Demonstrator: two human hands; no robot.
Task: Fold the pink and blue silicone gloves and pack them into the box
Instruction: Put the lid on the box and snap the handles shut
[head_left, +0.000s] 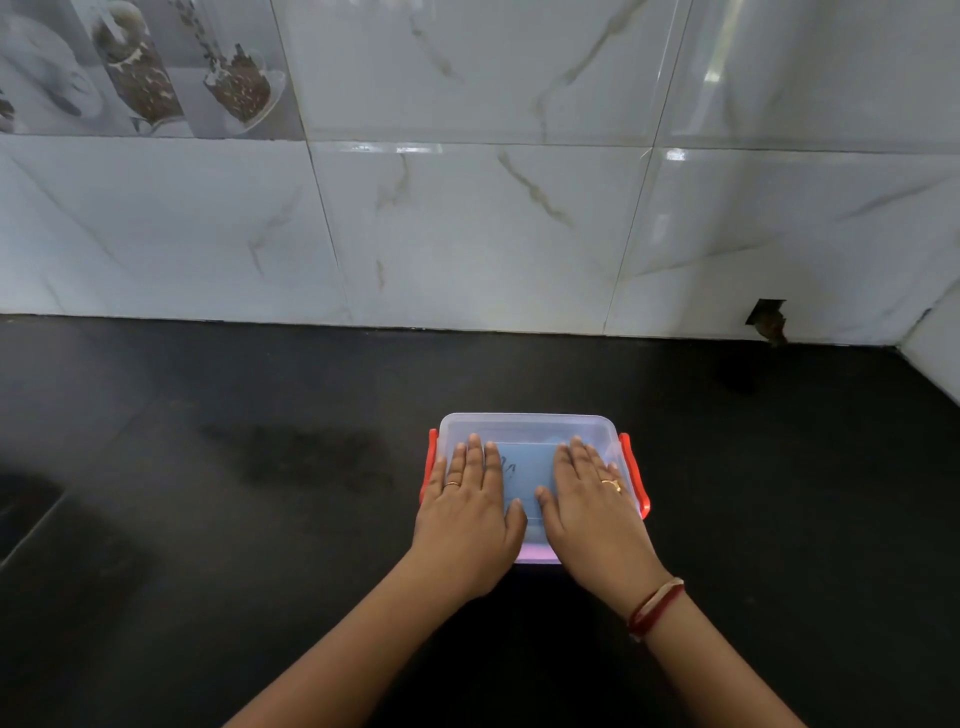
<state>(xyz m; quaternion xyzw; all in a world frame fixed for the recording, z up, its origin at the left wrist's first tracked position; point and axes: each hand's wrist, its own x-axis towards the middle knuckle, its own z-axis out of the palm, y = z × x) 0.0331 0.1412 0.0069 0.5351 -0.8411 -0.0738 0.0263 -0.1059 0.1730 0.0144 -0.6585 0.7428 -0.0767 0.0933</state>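
A clear plastic box (524, 428) with a translucent lid and red side clips (640, 483) sits on the black counter, in the lower middle of the head view. Through the lid I see a blue shape (527, 467), the blue glove, and a pink glow along the box's near edge (537, 556). My left hand (470, 512) lies flat on the left half of the lid, fingers together and stretched forward. My right hand (592, 512) lies flat on the right half in the same way. Neither hand grips anything.
The black counter (260, 519) stretches wide to the left and right of the box. A white marble-tiled wall (467, 234) rises behind it, with a side wall at the far right. A small dark hole (768, 318) marks the wall near the right corner.
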